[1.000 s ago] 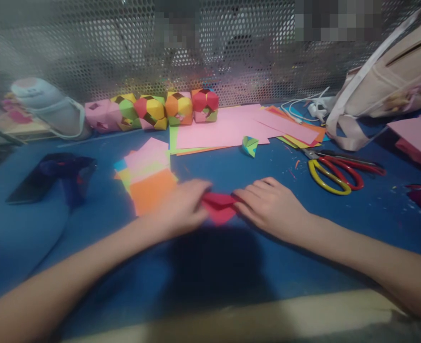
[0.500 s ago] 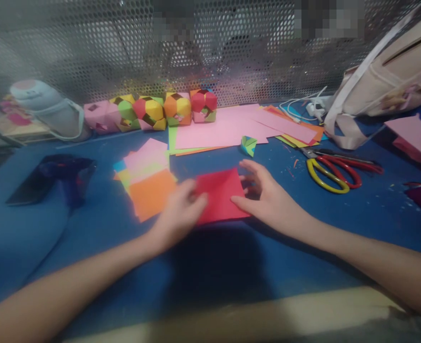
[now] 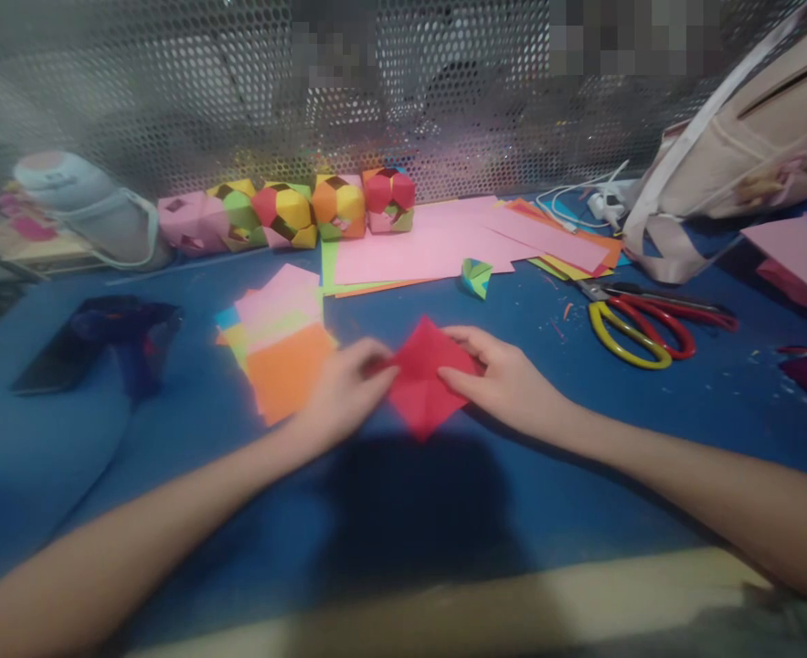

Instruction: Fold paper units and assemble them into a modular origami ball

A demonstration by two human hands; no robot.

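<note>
A square of red paper (image 3: 425, 379) is held between my two hands, turned so one corner points toward me and faint creases cross its middle. My left hand (image 3: 352, 379) pinches its left corner between thumb and fingers. On the opposite side, my right hand (image 3: 495, 375) grips the right corner, thumb on top and fingers behind. Just left of my left hand lies a fanned pile of coloured paper squares, with an orange square (image 3: 290, 370) uppermost. A small green and blue folded paper piece (image 3: 475, 278) sits beyond the red paper.
Several folded paper balls (image 3: 286, 215) line the back, beside pink sheets (image 3: 423, 239). Yellow-and-red-handled scissors (image 3: 629, 334) lie right. At left are a glue gun (image 3: 132, 343), a dark phone (image 3: 50, 356) and a white bottle (image 3: 94, 210). A bag (image 3: 766, 137) leans at back right against a perforated metal panel (image 3: 238, 119).
The red paper has been rotated from edge-on to corner-on. My right hand's fingers have closed on its right corner, and my left hand has stayed near the left side.
</note>
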